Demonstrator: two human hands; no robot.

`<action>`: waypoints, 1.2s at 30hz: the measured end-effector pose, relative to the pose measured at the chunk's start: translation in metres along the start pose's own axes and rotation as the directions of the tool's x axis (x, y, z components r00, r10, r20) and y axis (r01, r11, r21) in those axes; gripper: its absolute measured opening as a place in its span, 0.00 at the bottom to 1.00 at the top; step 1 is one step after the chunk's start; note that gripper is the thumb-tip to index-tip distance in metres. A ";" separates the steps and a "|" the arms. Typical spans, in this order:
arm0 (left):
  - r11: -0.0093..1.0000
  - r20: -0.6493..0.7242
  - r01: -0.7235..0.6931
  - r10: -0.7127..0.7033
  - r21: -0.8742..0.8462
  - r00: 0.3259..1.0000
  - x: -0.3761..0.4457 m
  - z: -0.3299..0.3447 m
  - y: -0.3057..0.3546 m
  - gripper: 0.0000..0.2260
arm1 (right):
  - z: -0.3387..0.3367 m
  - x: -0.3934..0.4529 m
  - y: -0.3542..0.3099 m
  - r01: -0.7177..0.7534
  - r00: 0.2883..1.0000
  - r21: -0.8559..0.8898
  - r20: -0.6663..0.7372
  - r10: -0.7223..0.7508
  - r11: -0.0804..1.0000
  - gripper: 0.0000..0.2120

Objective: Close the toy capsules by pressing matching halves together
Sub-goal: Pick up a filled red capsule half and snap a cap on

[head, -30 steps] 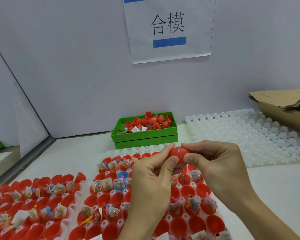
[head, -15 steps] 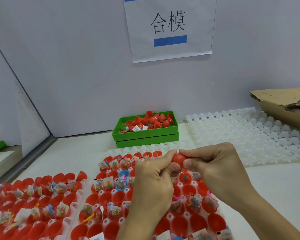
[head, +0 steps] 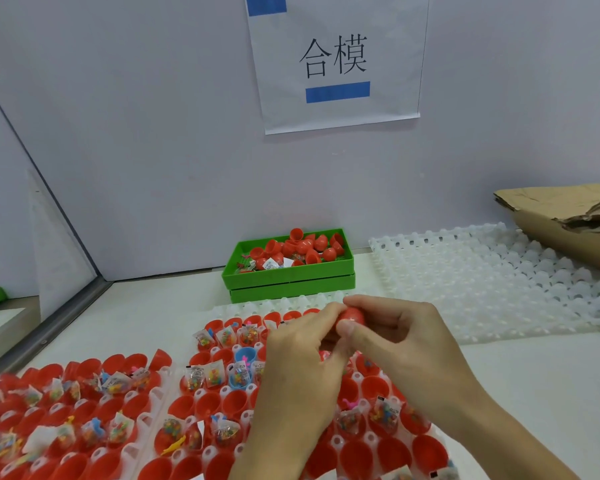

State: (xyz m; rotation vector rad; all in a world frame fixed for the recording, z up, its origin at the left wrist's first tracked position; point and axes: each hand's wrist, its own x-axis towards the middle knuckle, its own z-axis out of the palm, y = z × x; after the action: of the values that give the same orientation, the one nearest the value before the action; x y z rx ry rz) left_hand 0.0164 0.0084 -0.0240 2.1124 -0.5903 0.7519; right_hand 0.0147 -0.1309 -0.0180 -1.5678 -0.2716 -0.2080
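Bright even light, soft shadows, hands (head: 343, 344) maybe slightly blurred, wide-angle edges bent.

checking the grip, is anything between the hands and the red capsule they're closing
Nothing visible. The left hand and right hand both pinch the red capsule directly, above the tray of open halves.

Two bare hands and forearms, nothing worn.
Left hand (head: 293, 362) and right hand (head: 400, 344): no gloves, rings, watch or bands in view. No sleeves on either forearm up to the bottom edge of the head view. Right thumbnail is short and unpainted. Other nails are hidden or too blurred to tell.
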 end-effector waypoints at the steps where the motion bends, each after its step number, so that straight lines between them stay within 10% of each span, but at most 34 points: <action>1: 0.998 -0.005 -0.028 0.028 0.058 1.000 -0.001 0.001 -0.002 0.06 | 0.001 0.000 0.002 -0.032 0.999 0.004 0.000 0.032 0.999 0.14; 6: 0.984 0.015 -0.069 0.067 0.167 0.998 -0.001 0.003 -0.003 0.09 | 0.000 0.004 0.008 -0.111 0.993 0.081 -0.017 0.113 0.990 0.13; 10: 0.955 0.040 0.223 -0.219 -0.198 0.975 0.001 -0.004 -0.001 0.21 | -0.004 0.007 0.008 -0.163 0.986 0.307 0.024 0.163 0.938 0.09; 14: 0.710 0.264 0.487 -0.409 -0.510 0.873 0.001 -0.001 0.000 0.24 | -0.003 0.006 0.007 -0.148 0.988 0.467 0.115 0.106 0.872 0.16; 22: 0.688 0.149 0.410 -0.408 -0.598 0.901 -0.002 0.011 0.008 0.07 | 0.010 0.005 0.016 0.002 1.000 0.315 0.025 -0.010 0.949 0.12; 36: 0.697 0.190 0.372 -0.327 -0.613 0.926 0.000 0.001 0.007 0.23 | 0.004 0.006 0.002 -0.209 0.973 0.613 0.212 0.096 0.762 0.21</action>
State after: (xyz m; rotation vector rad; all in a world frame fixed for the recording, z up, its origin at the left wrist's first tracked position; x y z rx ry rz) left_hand 0.0124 0.0032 -0.0211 1.5293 -0.3800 0.2022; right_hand 0.0204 -0.1267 -0.0178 -0.9187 -0.3047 0.1447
